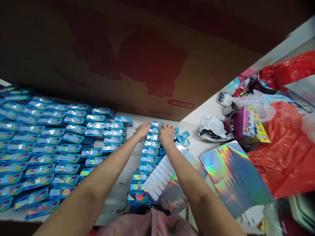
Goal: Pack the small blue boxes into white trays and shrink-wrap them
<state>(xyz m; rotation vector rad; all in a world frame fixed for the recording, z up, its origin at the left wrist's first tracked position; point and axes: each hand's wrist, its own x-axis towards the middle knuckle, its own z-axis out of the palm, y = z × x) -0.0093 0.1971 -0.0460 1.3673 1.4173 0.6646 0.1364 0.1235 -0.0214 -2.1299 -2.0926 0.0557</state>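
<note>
Both hands meet at a small blue box [157,124] at the far end of a column of similar boxes, each with a shiny holographic label on top. My left hand [142,130], wearing a bracelet, has its fingers closed against the box's left end. Bent fingers of my right hand [166,133] press at its right end; whether a label is pinched there is too small to tell. Under my right forearm lies a holographic label sheet [157,178] with a row of pale strips along its left side.
Many labelled blue boxes [46,141] stand in rows to the left. A large cardboard carton [137,65] walls off the back. On the right lie another holographic sheet [236,177], a red plastic bag [283,150], a crumpled white bag [213,127] and a purple-and-yellow packet [248,121].
</note>
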